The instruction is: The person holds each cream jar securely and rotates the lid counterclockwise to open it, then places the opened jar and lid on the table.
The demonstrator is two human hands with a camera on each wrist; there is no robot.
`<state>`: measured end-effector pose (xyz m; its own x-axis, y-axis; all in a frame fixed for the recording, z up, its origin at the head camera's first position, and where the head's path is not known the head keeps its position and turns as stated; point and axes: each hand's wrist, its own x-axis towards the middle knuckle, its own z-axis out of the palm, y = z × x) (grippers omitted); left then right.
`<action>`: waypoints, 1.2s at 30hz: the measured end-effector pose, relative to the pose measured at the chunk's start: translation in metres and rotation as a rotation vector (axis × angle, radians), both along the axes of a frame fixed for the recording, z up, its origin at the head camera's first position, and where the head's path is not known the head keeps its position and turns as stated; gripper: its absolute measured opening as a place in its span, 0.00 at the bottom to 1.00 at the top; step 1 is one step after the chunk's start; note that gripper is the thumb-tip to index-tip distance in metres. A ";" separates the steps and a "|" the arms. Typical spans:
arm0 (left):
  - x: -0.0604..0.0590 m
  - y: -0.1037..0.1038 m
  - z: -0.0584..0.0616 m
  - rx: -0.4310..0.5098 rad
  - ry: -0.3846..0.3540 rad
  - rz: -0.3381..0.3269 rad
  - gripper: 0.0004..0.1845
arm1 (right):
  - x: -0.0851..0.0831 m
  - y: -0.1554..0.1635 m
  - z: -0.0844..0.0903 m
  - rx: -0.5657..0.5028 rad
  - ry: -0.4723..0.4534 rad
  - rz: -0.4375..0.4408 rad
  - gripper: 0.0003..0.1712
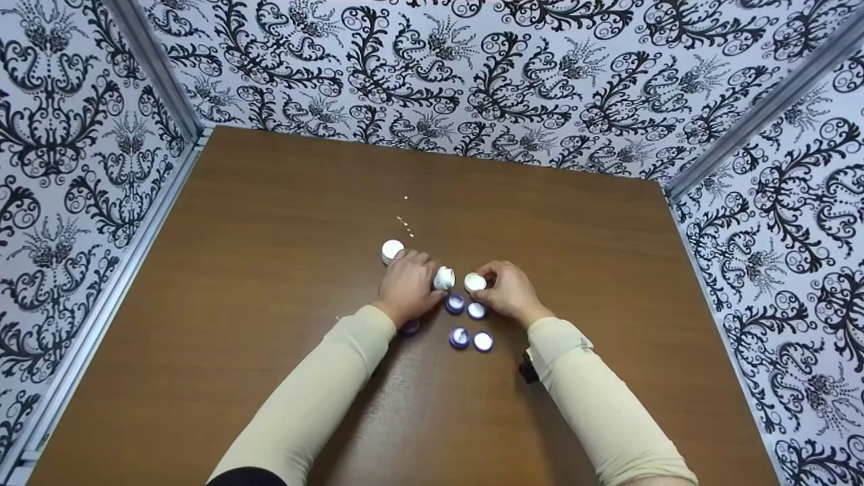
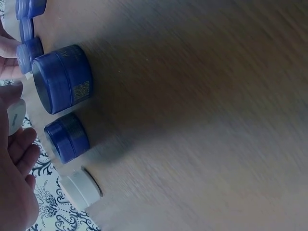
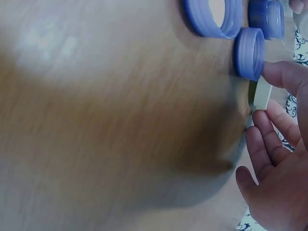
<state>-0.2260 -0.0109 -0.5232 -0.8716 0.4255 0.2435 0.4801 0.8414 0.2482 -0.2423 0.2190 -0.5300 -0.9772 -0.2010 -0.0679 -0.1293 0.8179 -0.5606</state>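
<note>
Two hands met over a cluster of small cosmetic jars near the middle of the brown table (image 1: pixel 270 223). The left hand (image 1: pixel 407 287) pinched a small white jar (image 1: pixel 443 277) between thumb and fingertips, tipped on its side just above the table. The right hand (image 1: pixel 511 291) had its fingers curled round a second white jar (image 1: pixel 474 282), upright with its pale top showing — the two jars sat just beside each other, not clearly touching.

Four blue jars with white centres stood in a loose square just below the hands: two near the fingertips (image 1: pixel 455 303) (image 1: pixel 477 310) and two closer to the person (image 1: pixel 460 337) (image 1: pixel 482 341). A fifth blue jar (image 1: pixel 409 328) peeked out under the left wrist, and a lone white jar (image 1: pixel 391 250) stood beyond the left knuckles.

To my eye, the step called for a light, steady pinch: both jars were small and smooth, so each should be kept level and the tipped one righted before it was set down among its neighbours, which stood close enough to be knocked.

As for contents, I could not tell — the white centres may have been lids or cream. A few pale crumbs (image 1: pixel 405 223) dotted the table farther back.
</note>
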 end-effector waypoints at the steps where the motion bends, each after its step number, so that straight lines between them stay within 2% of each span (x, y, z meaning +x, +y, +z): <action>1: -0.001 0.001 0.000 -0.006 0.007 -0.002 0.22 | -0.001 0.000 0.000 0.007 -0.002 -0.001 0.21; 14: -0.006 0.008 -0.005 -0.094 0.030 -0.001 0.21 | -0.004 -0.003 0.001 0.023 -0.040 -0.024 0.22; 25: -0.012 0.014 -0.010 -0.150 0.040 -0.008 0.22 | -0.005 -0.002 0.002 0.021 -0.025 -0.006 0.23; 31: -0.012 0.016 -0.012 -0.200 0.007 -0.006 0.22 | -0.004 0.000 0.000 -0.007 -0.024 0.003 0.23; 36: -0.013 0.016 -0.014 -0.195 -0.026 0.006 0.24 | -0.004 0.000 0.001 -0.018 -0.024 0.017 0.23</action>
